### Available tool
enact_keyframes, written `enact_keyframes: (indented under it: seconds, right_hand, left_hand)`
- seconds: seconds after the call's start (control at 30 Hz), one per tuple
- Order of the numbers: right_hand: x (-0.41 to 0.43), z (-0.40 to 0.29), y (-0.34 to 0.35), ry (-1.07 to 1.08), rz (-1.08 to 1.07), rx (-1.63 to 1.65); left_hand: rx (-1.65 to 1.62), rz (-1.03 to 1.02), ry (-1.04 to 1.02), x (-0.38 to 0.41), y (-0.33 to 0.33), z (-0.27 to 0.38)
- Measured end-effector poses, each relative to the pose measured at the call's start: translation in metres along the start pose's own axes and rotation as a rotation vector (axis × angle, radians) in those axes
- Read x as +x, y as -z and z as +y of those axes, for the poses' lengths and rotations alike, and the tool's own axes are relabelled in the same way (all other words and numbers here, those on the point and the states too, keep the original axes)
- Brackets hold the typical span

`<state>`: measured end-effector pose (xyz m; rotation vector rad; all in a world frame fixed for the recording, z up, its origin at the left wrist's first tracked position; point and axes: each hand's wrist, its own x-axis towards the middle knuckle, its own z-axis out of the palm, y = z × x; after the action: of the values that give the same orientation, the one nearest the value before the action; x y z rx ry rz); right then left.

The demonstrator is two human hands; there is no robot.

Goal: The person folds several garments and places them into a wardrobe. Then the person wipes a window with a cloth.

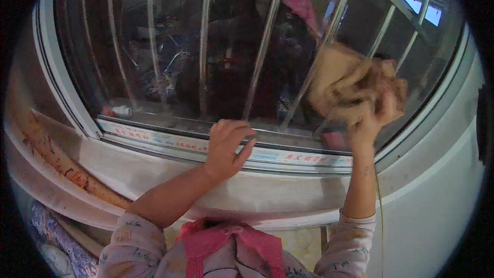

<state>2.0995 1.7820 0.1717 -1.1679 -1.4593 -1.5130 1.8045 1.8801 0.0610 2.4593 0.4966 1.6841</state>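
Note:
My right hand (372, 112) grips a crumpled brown cloth (339, 81) against the right part of a window pane (231, 65); both hand and cloth are blurred. My left hand (229, 148) rests on the bottom rail of the window frame (305, 157), fingers slightly bent over its upper edge, with nothing visible in it. The rail carries a printed protective film with writing. Behind the glass stand upright metal bars (266, 42).
A pale sill (278, 191) runs below the frame. Left of it lies a peeling, orange-stained ledge (77, 170), with a purple patterned fabric (58, 231) lower down. A thin yellowish cord (381, 216) hangs at the right. Behind the glass lies a small white item (122, 111).

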Motion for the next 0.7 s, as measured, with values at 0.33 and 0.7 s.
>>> enact_keyframes:
  seconds: [0.33,0.7]
  right_hand:
    - [0.024,-0.018,0.006,-0.28,0.06,-0.023]
    - [-0.038,0.017,0.022,0.063,-0.159,-0.017]
  left_hand:
    - [-0.089,0.12,0.028,-0.003,-0.003,-0.007]
    - [-0.222,0.15,0.078,-0.008,-0.007,-0.007]
